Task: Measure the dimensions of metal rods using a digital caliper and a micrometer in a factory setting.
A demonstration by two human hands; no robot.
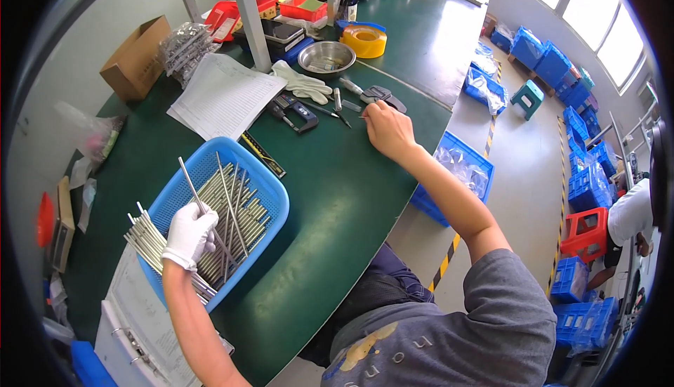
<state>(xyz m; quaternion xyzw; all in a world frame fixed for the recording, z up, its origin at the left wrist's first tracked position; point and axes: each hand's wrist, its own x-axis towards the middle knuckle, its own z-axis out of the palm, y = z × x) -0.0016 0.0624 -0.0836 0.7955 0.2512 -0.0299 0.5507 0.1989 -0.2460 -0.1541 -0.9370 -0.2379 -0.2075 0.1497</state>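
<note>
Gripping a metal rod (189,179) — the gloved left hand (189,232).

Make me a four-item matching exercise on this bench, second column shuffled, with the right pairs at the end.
Column one
1. Left hand
2. Tape roll
3. Right hand
4. Basket

Column two
A. Light blue, with a pile of rods in it
B. Bare, close to a grey measuring tool
C. White-gloved, gripping a metal rod
D. Yellow, beside a metal bowl

Right pairs: 1-C, 2-D, 3-B, 4-A
</note>
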